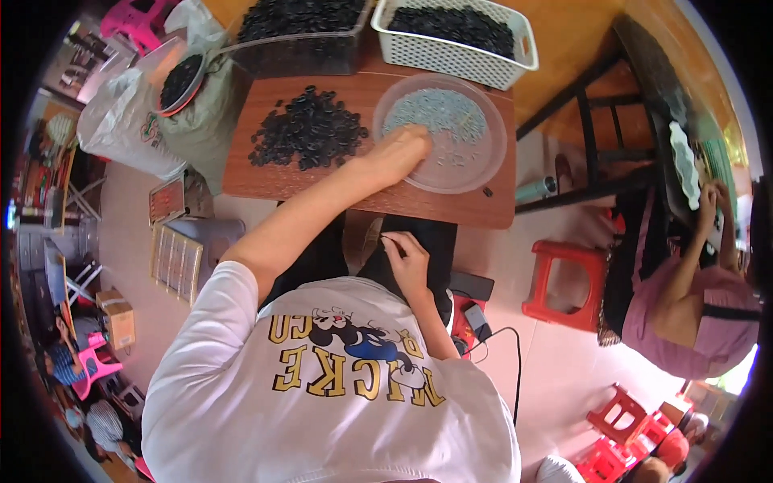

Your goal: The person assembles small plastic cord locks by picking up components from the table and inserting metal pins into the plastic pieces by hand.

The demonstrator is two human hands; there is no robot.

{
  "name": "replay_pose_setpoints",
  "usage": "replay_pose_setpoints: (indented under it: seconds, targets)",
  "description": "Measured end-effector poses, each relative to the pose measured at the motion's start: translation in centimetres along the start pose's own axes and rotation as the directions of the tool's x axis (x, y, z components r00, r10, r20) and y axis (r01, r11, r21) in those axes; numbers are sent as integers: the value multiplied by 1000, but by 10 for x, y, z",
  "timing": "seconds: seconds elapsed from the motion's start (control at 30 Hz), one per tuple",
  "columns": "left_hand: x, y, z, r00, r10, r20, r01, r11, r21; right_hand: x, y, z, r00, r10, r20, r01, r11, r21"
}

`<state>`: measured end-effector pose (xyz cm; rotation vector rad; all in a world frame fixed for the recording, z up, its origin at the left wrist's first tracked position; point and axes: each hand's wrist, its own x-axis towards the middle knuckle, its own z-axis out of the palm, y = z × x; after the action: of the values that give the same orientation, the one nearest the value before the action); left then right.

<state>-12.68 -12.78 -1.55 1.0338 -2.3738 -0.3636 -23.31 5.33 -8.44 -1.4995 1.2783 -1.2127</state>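
Two bare hands, well apart from each other. Left hand [398,154]: stretched over the brown wood-grain tabletop [370,205], fingers bent down into a shallow, round, translucent plastic dish [475,179]. Fingertips partly hidden from where I stand; cannot tell whether they grip anything. Around and beyond that hand: small silvery-blue pieces [439,109] inside the dish, thickest on its far side, sparser to the hand's right.

Right hand [411,256]: nearer the body, over dark trousers [403,229], just short of the table's near edge. Thumb and fingers curl toward one another; cannot tell whether something tiny sits between them.

Left of the left hand: a loose heap of flat, black, oval pieces [310,129], directly on the wood, its edge near the dish. One lone dark piece [488,192] lies to the right of both hands, just beside the dish.

Beyond the left hand, at the table's far edge: a clear plastic bin [298,63] and a white perforated plastic basket [447,64], both heaped with more black pieces. Farther left, a bulging grey-green sack [201,137].

Right of the right hand, well apart: a red plastic stool [592,282]. Past it, a co-worker in a mauve top [684,314], one hand near a white, wavy-edged strip [684,165].
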Motion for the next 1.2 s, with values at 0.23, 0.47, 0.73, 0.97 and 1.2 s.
replay_pose_setpoints:
  seconds: [0.23, 0.47, 0.73, 0.97, 1.2]
  targets:
    - [-30, 34, -66, 901, -424, 91, 348, 582, -736, 20, -46, -15, 982, 188, 18, -179, 896, 405]
    - [-132, 26, -108, 714, -645, 271, 91, -298, -950, 79, -115, 16, 945, 259, 198, -315, 565, 763]
    - [-186, 16, -140, 611, -774, 168, -110, -293, -950, 103, -144, 73, 882, 180, 435, -461, 523, 717]
    - [-195, 11, -146, 584, -793, 174, -143, -312, -939, 106, -155, 92, 859, 253, 445, -505, 564, 653]
    - [-185, 17, -152, 590, -791, 161, -184, -326, -927, 106, -150, 99, 903, 213, 373, -413, 669, 618]
